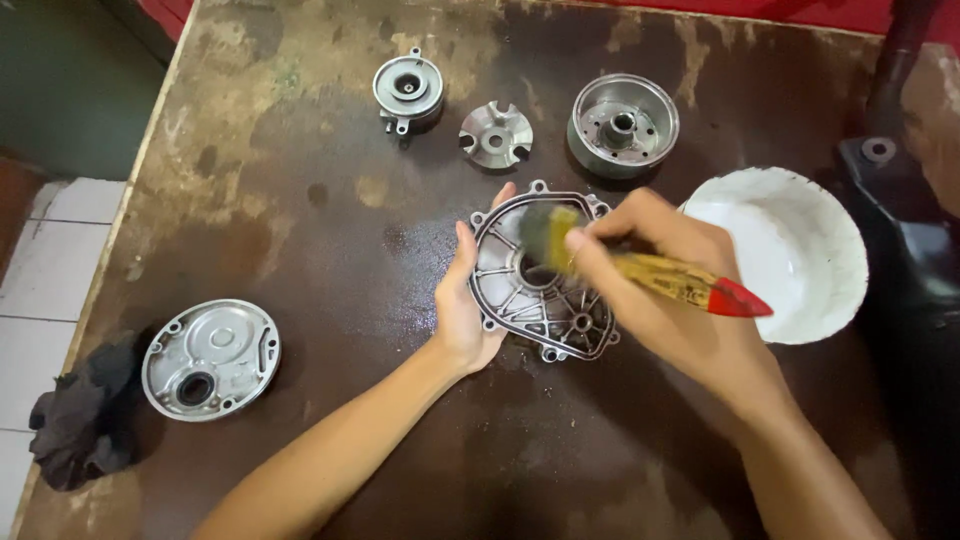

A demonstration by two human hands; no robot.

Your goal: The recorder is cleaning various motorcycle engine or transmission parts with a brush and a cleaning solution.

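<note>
Two bare hands worked over a stained brown tabletop [330, 230]. The left hand [463, 305] had its grip closed on the left rim of a ribbed metal engine cover [540, 290], thumb on top and fingers along the edge, holding it flat on the wood. The right hand [660, 290] had its grip wrapped tight around a paintbrush [660, 275] with a yellow handle and red end; the bristles, blurred, lay on the upper part of the cover near its central hole. The cover sat between the two grips, touching both the left palm and the brush.

Just right of the right grip stood a white bowl [800, 250] with a chipped rim, the red brush end reaching over its edge. Beyond the grips, farther up the tabletop, lay three metal parts in a row: a small round housing [408, 90], a slotted disc [495, 135] and a drum-shaped rotor [623, 125]. Well to the left of the left grip lay a second flat metal cover [212, 358], and beside it, at the tabletop's edge, a dark crumpled rag [85, 415].
</note>
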